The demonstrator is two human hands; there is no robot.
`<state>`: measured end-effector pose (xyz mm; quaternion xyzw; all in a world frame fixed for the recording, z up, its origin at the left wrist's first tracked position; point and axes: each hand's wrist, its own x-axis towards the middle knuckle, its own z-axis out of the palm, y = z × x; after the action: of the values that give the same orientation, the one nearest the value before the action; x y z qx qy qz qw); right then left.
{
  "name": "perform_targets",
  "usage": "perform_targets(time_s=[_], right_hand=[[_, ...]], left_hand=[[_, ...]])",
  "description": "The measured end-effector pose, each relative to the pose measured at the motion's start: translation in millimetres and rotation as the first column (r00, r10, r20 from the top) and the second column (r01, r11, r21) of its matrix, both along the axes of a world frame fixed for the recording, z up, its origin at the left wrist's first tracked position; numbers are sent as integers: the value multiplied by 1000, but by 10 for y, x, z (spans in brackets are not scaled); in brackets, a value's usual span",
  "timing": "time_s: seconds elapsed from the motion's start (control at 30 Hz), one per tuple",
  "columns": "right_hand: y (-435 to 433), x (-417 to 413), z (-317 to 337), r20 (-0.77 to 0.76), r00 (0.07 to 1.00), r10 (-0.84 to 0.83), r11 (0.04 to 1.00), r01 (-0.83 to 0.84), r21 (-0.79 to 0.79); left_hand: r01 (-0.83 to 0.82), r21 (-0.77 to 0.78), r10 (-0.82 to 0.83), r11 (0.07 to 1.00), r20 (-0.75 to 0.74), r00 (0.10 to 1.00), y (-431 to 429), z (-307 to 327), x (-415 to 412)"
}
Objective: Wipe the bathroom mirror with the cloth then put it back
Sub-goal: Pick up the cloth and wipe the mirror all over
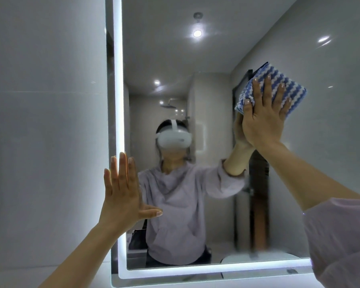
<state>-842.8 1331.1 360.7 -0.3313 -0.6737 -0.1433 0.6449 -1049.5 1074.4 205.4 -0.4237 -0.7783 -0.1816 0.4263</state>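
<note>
A large bathroom mirror (195, 59) with a lit white border fills the view. A folded blue-and-white striped cloth (283, 82) lies flat against the glass at the upper right. My right hand (264, 115) presses the cloth to the mirror with straight, spread fingers. My left hand (123, 192) rests flat on the mirror's left lit edge, fingers straight and the thumb stuck out to the right. It holds nothing. The mirror reflects a person in a pale sleeve and headset.
A grey tiled wall (46, 121) runs left of the mirror. The mirror's lit bottom edge (216, 269) sits low in view. A pale sleeve (341, 242) covers my right upper arm at the lower right. The reflection shows a shower head and a dark door.
</note>
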Motion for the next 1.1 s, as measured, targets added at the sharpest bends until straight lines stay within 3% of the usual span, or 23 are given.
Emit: perform_targets(time_s=[0.23, 0.47, 0.83, 1.1], right_hand=[[-85, -62, -10, 17, 1000, 4, 1000, -5, 5], [-500, -356, -78, 178, 984, 17, 987, -46, 156], [-1360, -1198, -161, 551, 833, -57, 883, -215, 417], [-1418, -1268, -75, 617, 775, -135, 847, -233, 478]], left_hand=[[-5, -3, 5, 1000, 15, 1000, 5, 1, -18], [26, -7, -25, 1000, 42, 999, 7, -3, -41], [41, 40, -42, 998, 23, 999, 3, -20, -39], [48, 46, -48, 998, 7, 999, -6, -20, -32]])
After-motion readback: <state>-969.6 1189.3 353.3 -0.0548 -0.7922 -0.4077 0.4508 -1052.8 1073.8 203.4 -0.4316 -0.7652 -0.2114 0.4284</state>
